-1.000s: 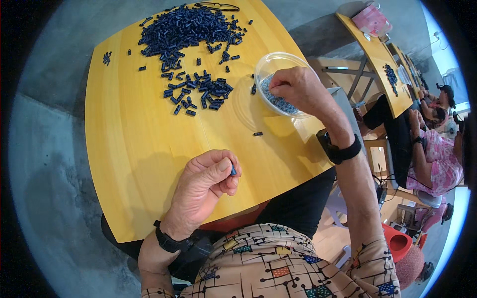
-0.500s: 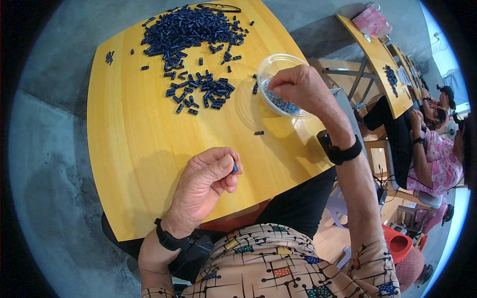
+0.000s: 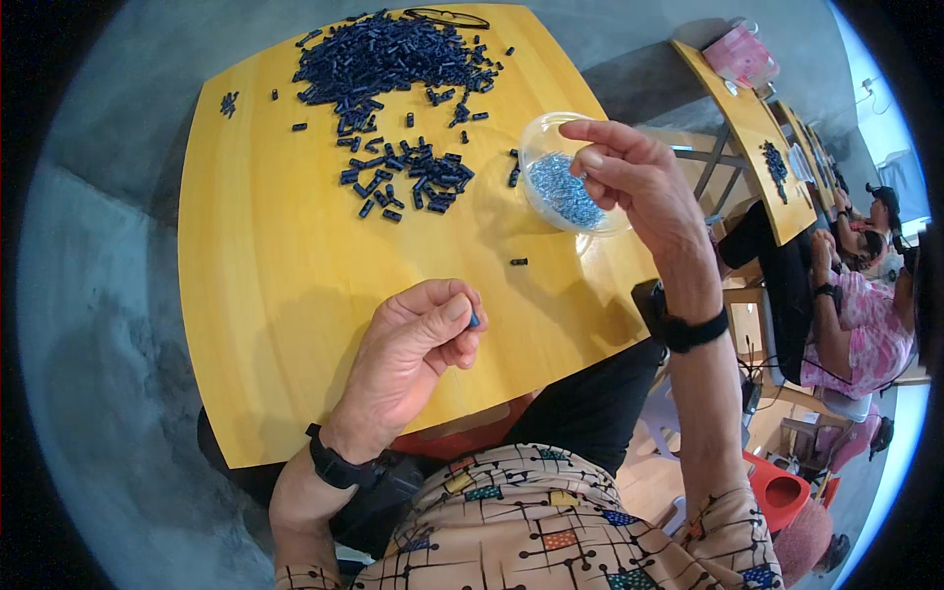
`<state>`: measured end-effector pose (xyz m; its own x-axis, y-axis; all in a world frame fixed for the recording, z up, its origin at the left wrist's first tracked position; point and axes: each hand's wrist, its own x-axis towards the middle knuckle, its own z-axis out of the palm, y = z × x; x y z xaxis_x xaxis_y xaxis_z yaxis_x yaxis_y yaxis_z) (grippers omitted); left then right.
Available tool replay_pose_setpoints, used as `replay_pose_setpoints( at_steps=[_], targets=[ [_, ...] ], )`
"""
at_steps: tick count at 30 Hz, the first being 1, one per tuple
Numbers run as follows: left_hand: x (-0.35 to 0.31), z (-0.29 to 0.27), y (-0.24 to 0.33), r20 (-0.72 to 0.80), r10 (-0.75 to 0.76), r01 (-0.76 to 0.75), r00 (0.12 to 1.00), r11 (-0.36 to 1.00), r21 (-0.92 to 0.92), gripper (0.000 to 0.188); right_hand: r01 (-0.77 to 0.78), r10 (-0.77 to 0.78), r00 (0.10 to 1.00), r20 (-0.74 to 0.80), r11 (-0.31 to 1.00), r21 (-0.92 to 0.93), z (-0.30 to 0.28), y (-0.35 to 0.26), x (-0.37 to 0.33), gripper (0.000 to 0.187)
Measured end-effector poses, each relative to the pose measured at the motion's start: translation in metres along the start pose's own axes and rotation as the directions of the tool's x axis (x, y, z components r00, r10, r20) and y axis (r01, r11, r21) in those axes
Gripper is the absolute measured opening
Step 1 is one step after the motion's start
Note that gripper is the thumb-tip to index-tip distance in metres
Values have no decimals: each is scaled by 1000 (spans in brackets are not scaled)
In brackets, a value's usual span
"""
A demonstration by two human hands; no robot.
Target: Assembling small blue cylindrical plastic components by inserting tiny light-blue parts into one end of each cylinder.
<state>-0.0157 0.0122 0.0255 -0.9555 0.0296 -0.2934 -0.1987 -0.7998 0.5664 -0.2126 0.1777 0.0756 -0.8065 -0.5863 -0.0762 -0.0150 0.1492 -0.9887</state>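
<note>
Above the near part of the table, my left hand (image 3: 405, 339) pinches a small blue plastic piece (image 3: 475, 320) between thumb and fingers; most of it is hidden. My right hand (image 3: 644, 182) hovers over the right side of a clear round tub (image 3: 536, 130). Its index finger stretches out while the thumb presses toward the other fingers, and whatever is pinched there is too small to make out. Many tiny silvery metal parts (image 3: 562, 192) lie in the tub. A lone dark piece (image 3: 519, 262) rests on the table between the hands.
A large heap of dark blue plastic pieces (image 3: 383, 64) covers the far part of the yellow table (image 3: 265, 324). Nearer lies a smaller cluster (image 3: 423, 177). Glasses (image 3: 447, 18) sit at the far edge. To the right, people sit by another table (image 3: 733, 118).
My right hand has lifted up and to the right out of the tub, uncovering the metal parts. My left hand keeps its pinch on the blue piece.
</note>
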Motion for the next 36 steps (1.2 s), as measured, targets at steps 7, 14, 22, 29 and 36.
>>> replay_pose_setpoints(
  at_steps=[7,14,22,29,36],
  targets=[
    [-2,12,2,-4,103,-102,995,993,57,19,-49,24,998,62,899,436,50,-5,-53,35],
    [-8,14,6,45,151,-156,988,975,158,19,73,-34,995,-89,877,476,97,5,-79,33],
    [-17,5,11,-22,130,-127,991,986,104,17,282,-247,955,-165,930,236,121,10,-86,30],
    [-19,-2,12,-64,119,-115,991,991,64,17,130,-120,992,-49,938,322,110,19,-83,19],
    [-16,-8,9,-60,89,-87,994,995,41,16,179,-179,984,-18,972,152,121,15,-83,10]
  ],
)
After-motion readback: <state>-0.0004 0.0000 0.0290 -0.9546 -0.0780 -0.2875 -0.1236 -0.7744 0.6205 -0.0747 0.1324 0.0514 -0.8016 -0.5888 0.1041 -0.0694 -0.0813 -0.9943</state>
